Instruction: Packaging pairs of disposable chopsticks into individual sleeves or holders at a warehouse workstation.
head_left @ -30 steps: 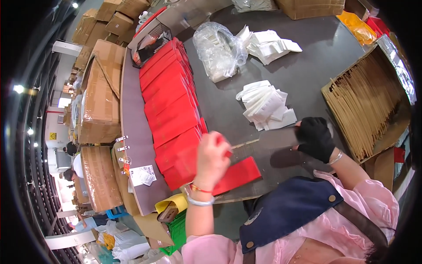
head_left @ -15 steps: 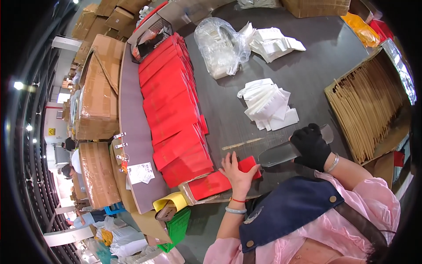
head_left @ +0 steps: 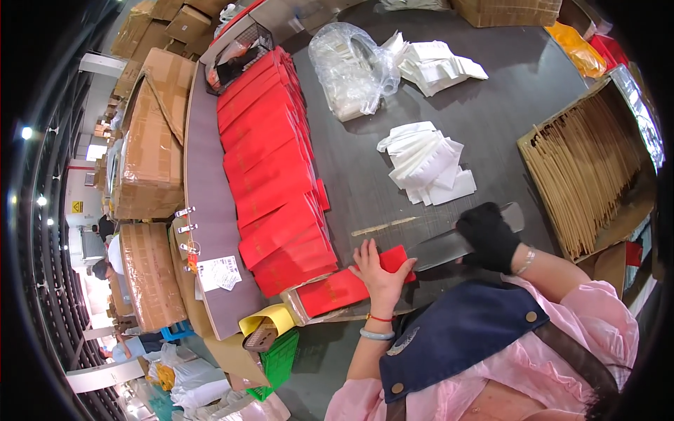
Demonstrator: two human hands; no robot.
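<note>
No wording is legible. White labels [head_left: 219, 272] with tiny dark print lie on the mauve-grey ledge [head_left: 205, 210]. A yellow sign [head_left: 77, 207] with a dark symbol hangs on the far wall [head_left: 74, 192]. Faint gold marks on the red envelopes [head_left: 270, 158] are unreadable.

From my remote seat I see a dark grey counter [head_left: 505, 112], its edges bowed by the lens. A mauve panel [head_left: 202, 175] runs along its left edge; past it I make out big brown cartons [head_left: 151, 140], with more stacked off the far left corner. Below the near left corner I get grey floor [head_left: 316, 365]. Well beyond the left edge, a pale wall [head_left: 78, 186] carries a yellow sign [head_left: 77, 207] near a bright pane [head_left: 96, 152], perhaps a window, and white lamps [head_left: 27, 133] shine against a dark, ribbed ceiling [head_left: 56, 274].
</note>
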